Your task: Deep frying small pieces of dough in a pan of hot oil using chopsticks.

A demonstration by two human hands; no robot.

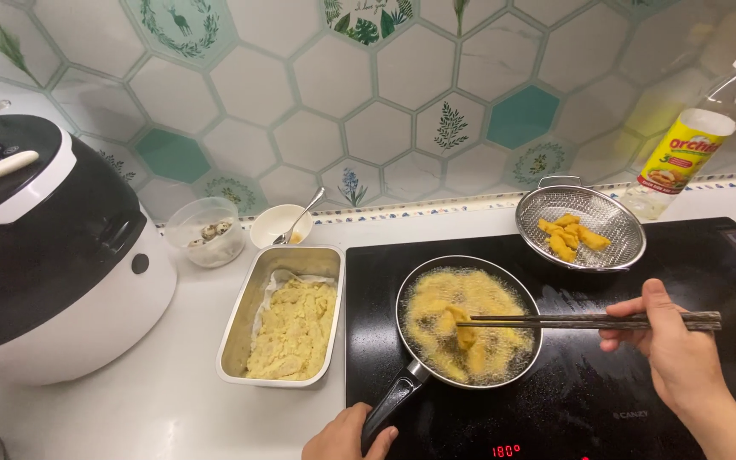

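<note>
- Two bare hands are working over a black glass cooktop (709,264) set into a white counter (172,409).
- The left hand (347,436) is sitting at the bottom edge of the view, its fingers wrapping around the end of the frying pan's black handle (392,402); only part of the hand is showing.
- The right hand (670,341) is reaching in from the right, its fingers pinching a pair of dark chopsticks (589,321) near their thick end, thumb lying along the top.
- The chopsticks are lying nearly level, their tips pressing together on a golden fried piece (465,334) near the middle of the pan.
- The frying pan (468,319) is standing on the left part of the cooktop, bubbling oil filling it and foaming around several battered pieces.
- A round metal mesh strainer (581,228) is resting behind the pan on the cooktop's back edge, holding a few fried pieces (571,235).
- A rectangular metal tray (284,317) is sitting just left of the cooktop, holding pale yellow uncooked pieces on paper.
- Behind the tray, a small clear tub (206,232) and a white bowl with a spoon (281,225) are standing side by side near the tiled wall.
- A black and white cooker (53,255) is filling the far left of the counter.
- A clear oil bottle with a yellow cap (698,136) is standing at the back right.
</note>
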